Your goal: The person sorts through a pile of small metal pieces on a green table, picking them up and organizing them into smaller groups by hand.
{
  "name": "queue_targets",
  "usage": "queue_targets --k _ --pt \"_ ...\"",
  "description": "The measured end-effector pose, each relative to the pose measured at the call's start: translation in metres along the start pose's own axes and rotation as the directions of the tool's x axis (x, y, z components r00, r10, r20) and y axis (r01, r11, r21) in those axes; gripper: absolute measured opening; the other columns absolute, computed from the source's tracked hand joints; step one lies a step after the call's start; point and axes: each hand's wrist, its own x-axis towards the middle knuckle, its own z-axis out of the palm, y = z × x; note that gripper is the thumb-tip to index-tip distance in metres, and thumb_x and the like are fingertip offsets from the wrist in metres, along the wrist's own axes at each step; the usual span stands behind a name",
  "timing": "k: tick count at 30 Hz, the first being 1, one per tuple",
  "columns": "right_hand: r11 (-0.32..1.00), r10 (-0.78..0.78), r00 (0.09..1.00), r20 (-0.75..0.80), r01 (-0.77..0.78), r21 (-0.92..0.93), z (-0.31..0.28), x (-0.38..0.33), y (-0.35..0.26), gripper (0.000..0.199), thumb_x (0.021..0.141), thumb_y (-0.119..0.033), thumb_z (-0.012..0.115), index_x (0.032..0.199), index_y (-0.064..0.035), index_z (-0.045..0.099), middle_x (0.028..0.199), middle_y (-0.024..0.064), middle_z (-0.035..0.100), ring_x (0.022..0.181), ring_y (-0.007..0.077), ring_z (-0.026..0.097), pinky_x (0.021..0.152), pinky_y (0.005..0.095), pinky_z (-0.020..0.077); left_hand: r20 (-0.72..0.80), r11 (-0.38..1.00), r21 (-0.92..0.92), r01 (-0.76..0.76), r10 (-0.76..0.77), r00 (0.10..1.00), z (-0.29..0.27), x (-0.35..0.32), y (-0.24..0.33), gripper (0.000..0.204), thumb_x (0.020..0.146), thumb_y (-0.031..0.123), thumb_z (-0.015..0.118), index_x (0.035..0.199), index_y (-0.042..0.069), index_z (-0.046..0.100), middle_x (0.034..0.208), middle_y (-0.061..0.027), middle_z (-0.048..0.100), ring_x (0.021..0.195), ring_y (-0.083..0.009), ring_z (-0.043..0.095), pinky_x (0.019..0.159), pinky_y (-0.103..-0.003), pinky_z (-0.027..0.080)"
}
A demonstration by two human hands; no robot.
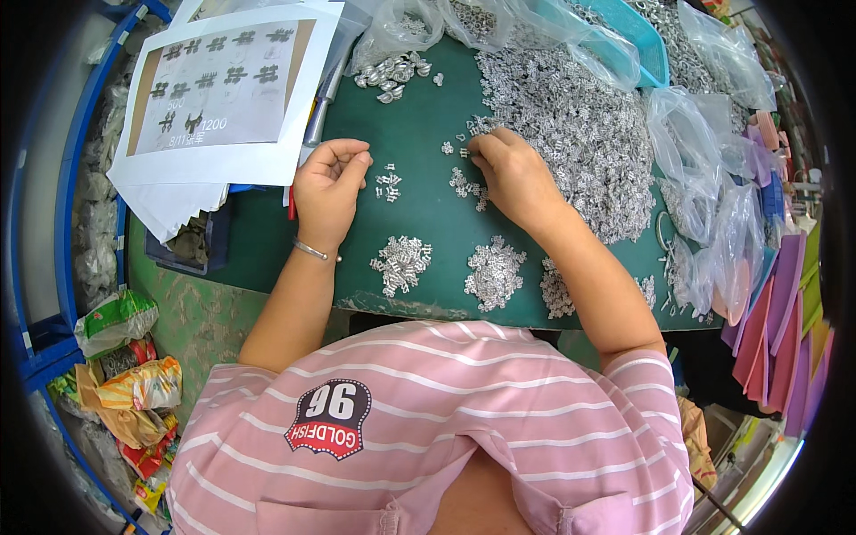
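Note:
My left hand (329, 190) is closed on the left of the green table, thumb pressed against the curled fingers. Whatever it may hold cannot be made out. Just to its right lies a small cluster of silver metal pieces (389, 185). At the left edge of a large heap of small silver metal pieces (584, 134), my right hand (515, 176) points its pinched fingertips down at the tabletop, and its grip is hidden. Loose silver pieces (461, 183) lie beside it. Closer to me sit a left pile (401, 266), a middle pile (495, 273) and a pile partly behind my right forearm (555, 291).
Printed sheets (214, 98) overlap the table's left side, above a dark bin (192, 245). Across the back are plastic bags of metal parts (397, 31), shiny rounded pieces (392, 76) and a turquoise basket (637, 40). Clear bags (713, 214) crowd the right edge.

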Motion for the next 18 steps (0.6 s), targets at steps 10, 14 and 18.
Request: queue_targets --k 10,14,18 --pt "0.994 -0.047 0.999 0.028 0.050 -0.101 0.003 0.006 0.000 0.007 0.076 -0.001 0.060 0.082 -0.0013 0.057 0.082 0.0145 0.056 0.082 0.0328 0.059 0.070 0.0420 0.0493 -0.004 1.000 -0.005 -0.017 0.017 1.000 -0.001 0.001 0.000 0.011 0.084 -0.001 0.063 0.095 -0.002 0.063 0.079 -0.0029 0.064 0.062 -0.0047 0.053 0.055 -0.017 0.042" --pt "0.994 0.023 0.995 0.094 -0.033 0.105 -0.016 -0.013 0.002 0.010 0.076 0.000 0.060 0.086 0.0000 0.057 0.084 0.0157 0.059 0.080 0.0344 0.060 0.070 0.0411 0.0490 0.009 1.000 -0.003 -0.029 0.030 1.000 0.003 0.002 -0.004 0.012 0.084 0.003 0.064 0.096 0.001 0.063 0.079 -0.0017 0.063 0.059 -0.0041 0.049 0.051 -0.016 0.037" --pt "0.923 0.245 0.969 0.043 -0.246 0.297 -0.061 -0.038 0.001 0.013 0.076 0.002 0.061 0.089 0.0006 0.061 0.084 0.0144 0.062 0.075 0.0293 0.061 0.067 0.0352 0.0485 0.006 1.000 -0.003 0.002 -0.002 1.000 -0.005 0.002 -0.008 0.012 0.084 0.003 0.065 0.096 0.002 0.064 0.080 -0.0007 0.063 0.061 -0.0035 0.050 0.052 -0.015 0.037"
